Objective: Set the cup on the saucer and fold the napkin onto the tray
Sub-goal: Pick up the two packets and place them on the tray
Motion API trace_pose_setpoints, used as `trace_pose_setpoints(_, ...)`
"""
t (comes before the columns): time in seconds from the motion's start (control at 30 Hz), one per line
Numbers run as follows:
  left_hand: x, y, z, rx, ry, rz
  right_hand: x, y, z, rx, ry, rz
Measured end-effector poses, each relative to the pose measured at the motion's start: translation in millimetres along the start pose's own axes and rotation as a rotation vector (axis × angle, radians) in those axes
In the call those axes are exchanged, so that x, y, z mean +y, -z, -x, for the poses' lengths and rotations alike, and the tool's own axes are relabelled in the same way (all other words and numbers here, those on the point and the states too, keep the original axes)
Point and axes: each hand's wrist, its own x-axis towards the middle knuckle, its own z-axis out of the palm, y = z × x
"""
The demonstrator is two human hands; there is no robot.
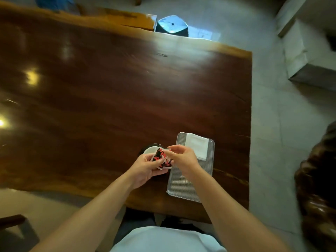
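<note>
A paper cup [161, 157] with a red, black and white pattern is tipped on its side, its white mouth facing far left. My left hand [145, 168] cradles it from below, and my right hand [181, 157] pinches its upper right side. Just behind the cup a dark round saucer [147, 146] lies on the table, mostly hidden. To the right lies a ribbed metal tray [183, 186], with a white napkin [197, 146] folded into a rectangle on its far half.
The glossy brown wooden table [109, 88] ends at a right edge just past the tray. A dark stool [172, 26] with a shiny top stands beyond the far edge. A carved dark wooden chair [316, 179] stands on the right, over the tiled floor.
</note>
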Motion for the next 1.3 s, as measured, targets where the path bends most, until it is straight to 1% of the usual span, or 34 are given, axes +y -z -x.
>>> trace_pose_setpoints(0.03,-6,3,0,0.011,0.015,-0.003,6,1,-1,-0.018,-0.036,-0.066)
trace_pose_setpoints(0.07,-22,-35,5,-0.021,-0.012,-0.059,16,38,26,0.024,-0.021,-0.15)
trace_pose_setpoints(0.1,-34,-71,10,-0.048,-0.039,-0.115,25,69,49,0.028,0.011,-0.194)
trace_pose_setpoints(0.23,-55,-78,2,0.027,-0.048,-0.194,38,75,57,-0.106,-0.074,-0.215)
trace_pose_setpoints(0.27,-62,-79,0,0.042,-0.048,-0.219,40,75,61,-0.118,-0.092,-0.225)
trace_pose_setpoints(0.33,-77,-90,-3,0.059,-0.065,-0.287,48,85,65,-0.092,-0.112,-0.307)
trace_pose_setpoints(0.43,-89,-108,-8,0.14,-0.096,-0.381,60,96,71,-0.055,-0.146,-0.451)
trace_pose_setpoints(0.5,-96,-115,-10,0.193,-0.108,-0.426,68,103,74,-0.088,-0.173,-0.472)
trace_pose_setpoints(0.57,-100,-118,-11,0.205,-0.115,-0.458,74,107,77,-0.127,-0.191,-0.45)
trace_pose_setpoints(0.67,-100,-122,-11,0.161,-0.105,-0.488,81,112,76,-0.069,-0.203,-0.413)
trace_pose_setpoints(0.8,-101,-126,-14,0.253,-0.135,-0.582,87,121,77,-0.004,-0.209,-0.479)
trace_pose_setpoints(0.87,-101,-127,-17,0.304,-0.115,-0.55,88,127,79,0.032,-0.199,-0.508)
trace_pose_setpoints(0.93,-100,-129,-17,0.324,-0.059,-0.424,87,135,82,0.052,-0.182,-0.514)
trace_pose_setpoints(1.03,-99,-137,-15,0.243,-0.018,-0.302,85,145,83,0.02,-0.169,-0.494)
trace_pose_setpoints(1.1,-103,-140,-17,0.242,-0.04,-0.303,84,146,82,0.002,-0.172,-0.538)
trace_pose_setpoints(1.17,-106,-141,-21,0.261,-0.063,-0.321,85,144,79,0.055,-0.165,-0.514)
trace_pose_setpoints(1.23,-108,-141,-24,0.25,-0.038,-0.317,89,142,76,0.116,-0.182,-0.464)
trace_pose_setpoints(1.3,-107,-140,-24,0.242,-0.001,-0.274,95,140,74,0.117,-0.199,-0.462)
